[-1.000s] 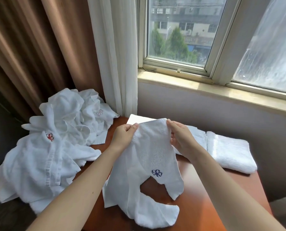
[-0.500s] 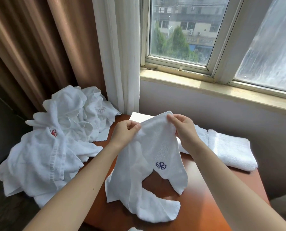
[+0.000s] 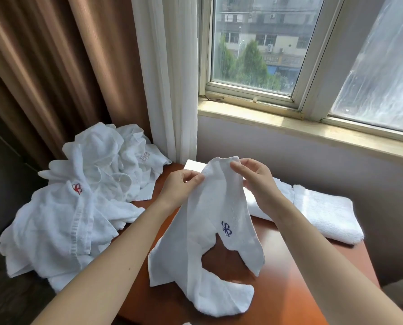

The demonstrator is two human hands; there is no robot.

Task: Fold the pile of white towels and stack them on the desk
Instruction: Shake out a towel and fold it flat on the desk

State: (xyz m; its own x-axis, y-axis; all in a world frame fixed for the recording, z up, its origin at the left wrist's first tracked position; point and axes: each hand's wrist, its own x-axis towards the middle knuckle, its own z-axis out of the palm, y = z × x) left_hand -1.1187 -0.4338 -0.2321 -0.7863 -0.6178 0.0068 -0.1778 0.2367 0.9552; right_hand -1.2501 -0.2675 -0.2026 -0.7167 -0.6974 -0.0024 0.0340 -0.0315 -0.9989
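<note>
Both hands hold one white towel (image 3: 214, 219) up over the middle of the desk (image 3: 289, 289). The left hand (image 3: 181, 186) pinches the towel's upper left edge, its fingers (image 3: 197, 181) curled close on the cloth. The right hand (image 3: 254, 181) pinches the top edge just beside it, thumb and fingers (image 3: 237, 165) closed on the hem. The two hands are near each other, so the cloth hangs bunched in a narrow peak. Its lower end lies crumpled on the desk, and a blue emblem (image 3: 226, 228) faces the camera.

The pile (image 3: 78, 202) of unfolded white towels is heaped at the left, one with a red emblem (image 3: 76, 188). Its right edge laps onto the desk's far left corner; what carries the rest cannot be told.

Folded towels (image 3: 325, 214) lie flat at the far right of the desk, below the window sill (image 3: 313, 127), partly hidden behind the right hand. A white curtain (image 3: 170, 78) hangs behind the desk, with a brown curtain (image 3: 55, 66) to its left.
</note>
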